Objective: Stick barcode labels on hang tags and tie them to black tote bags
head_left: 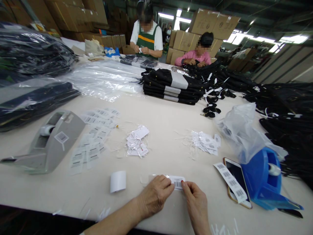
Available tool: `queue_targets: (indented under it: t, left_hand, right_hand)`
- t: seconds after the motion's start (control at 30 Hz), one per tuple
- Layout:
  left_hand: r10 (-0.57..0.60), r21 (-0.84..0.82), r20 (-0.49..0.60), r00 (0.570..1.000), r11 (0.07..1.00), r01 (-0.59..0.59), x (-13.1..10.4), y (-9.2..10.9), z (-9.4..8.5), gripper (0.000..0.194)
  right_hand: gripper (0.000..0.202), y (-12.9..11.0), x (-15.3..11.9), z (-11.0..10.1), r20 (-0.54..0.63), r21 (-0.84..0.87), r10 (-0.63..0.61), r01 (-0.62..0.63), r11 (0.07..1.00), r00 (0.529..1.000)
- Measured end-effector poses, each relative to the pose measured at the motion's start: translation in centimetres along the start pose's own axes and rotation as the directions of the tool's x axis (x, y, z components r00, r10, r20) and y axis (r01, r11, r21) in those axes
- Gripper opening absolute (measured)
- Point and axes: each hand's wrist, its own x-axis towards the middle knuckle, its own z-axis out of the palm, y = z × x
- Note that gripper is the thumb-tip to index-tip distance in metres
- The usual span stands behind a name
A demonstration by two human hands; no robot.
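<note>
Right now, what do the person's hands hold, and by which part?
A white tag: right hand at its right end; left hand covers its left part, grip unclear.

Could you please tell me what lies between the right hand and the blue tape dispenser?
In the head view, a smartphone lies between the right hand and the blue tape dispenser, with a strip of barcode labels partly over it.
</note>
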Motion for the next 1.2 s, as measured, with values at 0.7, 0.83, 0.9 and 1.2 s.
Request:
queue_targets:
  t: [0.7, 0.83, 0.9, 1.2]
  left_hand:
    - [0.042, 0.171, 0.094, 0.995, 0.984, -0.058, 0.2, 0.5, -0.3, 0.027]
    - [0.056, 0.150, 0.084, 0.995, 0.986, -0.068, 0.1, 0.4, -0.4, 0.026]
    - [0.050, 0.119, 0.049, 0.998, 0.991, -0.056, 0.2, 0.3, -0.4, 0.026]
    - [0.014, 0.053, -0.122, 0.992, 0.999, -0.008, -0.2, 0.0, 0.2, 0.030]
  right_hand:
    - [0.039, 0.1, -0.4, 1.1, -0.167, -0.429, -0.219, 0.129, 0.894, 0.961]
    - [0.031, 1.6, -0.9, 1.5, -0.237, -0.547, -0.549, 0.357, 0.757, 0.801]
    - [0.026, 2.7, -1.4, 1.8, -0.099, -0.641, -0.785, 0.564, 0.521, 0.611]
    - [0.036, 2.9, -2.0, 3.3, 0.056, -0.765, -0.798, 0.540, 0.352, 0.600]
